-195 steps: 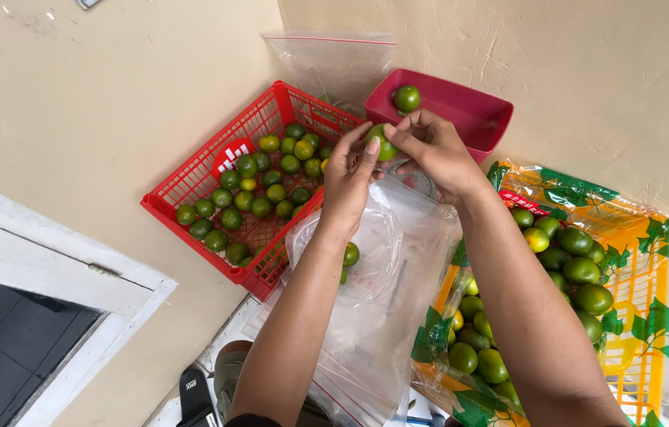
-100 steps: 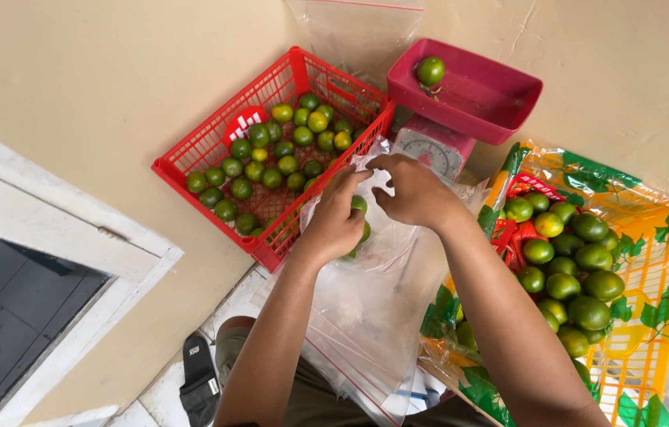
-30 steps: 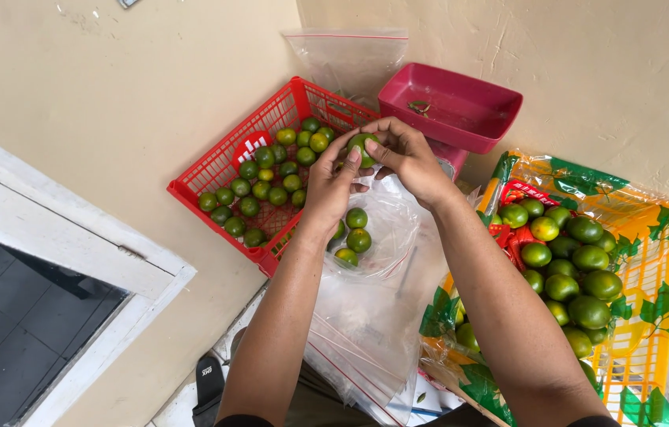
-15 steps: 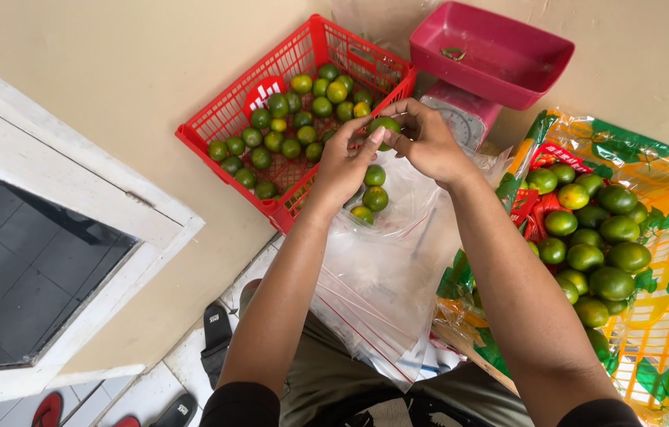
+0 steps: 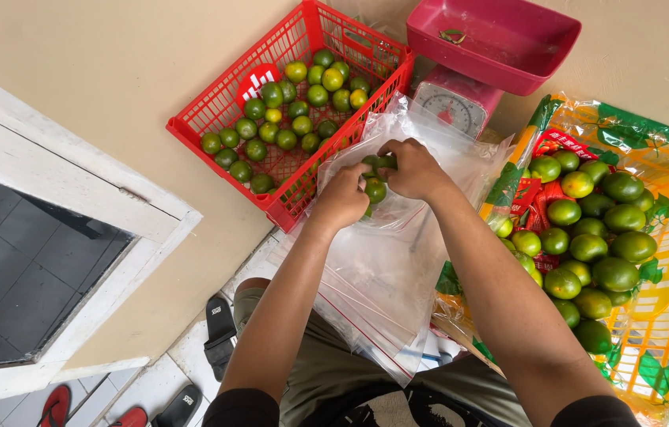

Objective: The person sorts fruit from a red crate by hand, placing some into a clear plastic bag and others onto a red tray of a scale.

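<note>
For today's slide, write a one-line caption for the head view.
Both hands, left and right, grip a clear plastic bag of green citrus fruits beside a red basket.

Red plastic basket (image 5: 216, 119), slatted, tilted against a beige wall (image 5: 113, 71); holds a loose layer of small green citrus fruits (image 5: 295, 111), a few yellowish.

Pink kitchen scale (image 5: 457, 99) with round dial, just right of the basket; pink weighing tray (image 5: 492, 39) on top, a small metal piece lying in it.

Printed yellow-and-green sack (image 5: 667, 237), far right, open, filled with larger green citrus fruits (image 5: 595, 237); red mesh netting (image 5: 544, 198) at its left edge.

White-framed window (image 5: 49, 237), lower left, showing dark floor tiles.

Black sandals (image 5: 219, 340) and red sandals (image 5: 57, 405) on pale floor tiles, bottom left.
</note>
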